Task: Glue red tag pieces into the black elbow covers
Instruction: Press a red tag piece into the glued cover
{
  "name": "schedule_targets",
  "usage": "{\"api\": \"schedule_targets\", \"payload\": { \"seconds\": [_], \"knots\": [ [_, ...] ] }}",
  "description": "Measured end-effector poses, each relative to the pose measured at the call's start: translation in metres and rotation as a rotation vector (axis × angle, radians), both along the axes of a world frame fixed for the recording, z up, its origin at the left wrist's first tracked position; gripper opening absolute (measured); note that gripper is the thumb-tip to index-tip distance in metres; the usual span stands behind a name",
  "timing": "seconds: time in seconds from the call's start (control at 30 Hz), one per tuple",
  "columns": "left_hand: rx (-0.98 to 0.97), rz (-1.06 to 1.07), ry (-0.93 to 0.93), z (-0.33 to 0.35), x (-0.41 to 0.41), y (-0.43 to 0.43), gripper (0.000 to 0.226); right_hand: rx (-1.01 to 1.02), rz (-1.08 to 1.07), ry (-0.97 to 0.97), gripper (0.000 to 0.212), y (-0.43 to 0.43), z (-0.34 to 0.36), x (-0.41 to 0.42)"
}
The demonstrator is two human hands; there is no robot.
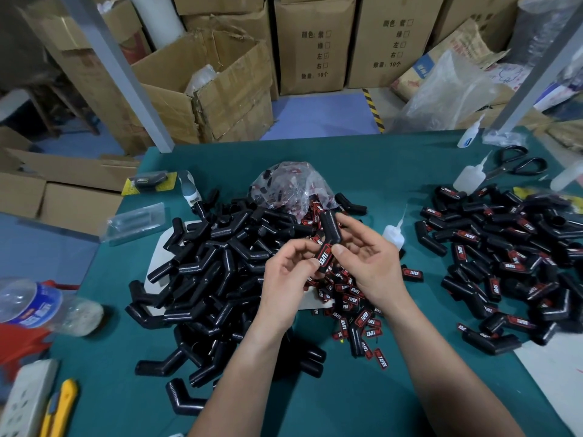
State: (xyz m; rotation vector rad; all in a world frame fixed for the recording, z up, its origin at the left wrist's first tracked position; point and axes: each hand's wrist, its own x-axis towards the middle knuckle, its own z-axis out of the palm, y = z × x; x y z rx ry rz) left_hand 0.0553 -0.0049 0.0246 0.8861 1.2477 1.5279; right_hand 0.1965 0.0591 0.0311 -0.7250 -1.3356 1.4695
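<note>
We look down on a table [315, 405] with a matte teal top. Across its middle sprawls the left heap [214, 279]: plain black tubes, smooth, faintly glossy, each bent at a blunt angle. Well apart on the other side lies the right heap [511, 263], the same bent tubes, many showing red labels. Behind the middle sits a crumpled clear plastic bag [290, 187]. In front of it, flat loose tags [356, 310], red and black with white lettering, are strewn about. A soft white glue bottle [392, 231] with a thin nozzle stands just beside them.

Above the tags, both hands grasp one elbow cover [329, 234]. The left hand [290, 269] pinches its lower end with curled fingers. The right hand [369, 260] wraps fingers behind the bend, thumb pressing the red tag [324, 257] that lies on the lower limb
</note>
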Motion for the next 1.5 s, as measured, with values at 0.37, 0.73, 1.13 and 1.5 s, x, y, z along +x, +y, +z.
{"api": "schedule_targets", "payload": {
  "seconds": [0.37,0.73,1.13,1.5],
  "knots": [
    [0.113,0.056,0.083,0.003,0.004,-0.004,0.024,0.01,-0.111,0.051,0.054,0.001,-0.003,-0.003],
    [0.083,0.126,0.122,0.001,0.01,-0.004,0.018,0.08,-0.186,0.029,0.058,-0.008,-0.001,-0.008],
    [0.095,0.148,0.18,-0.002,0.011,-0.004,0.021,0.082,-0.198,0.02,0.057,-0.011,0.001,-0.009],
    [0.388,0.114,0.717,-0.012,0.001,-0.002,0.033,0.092,-0.186,0.0,0.061,-0.009,-0.005,-0.009]
  ]
}}
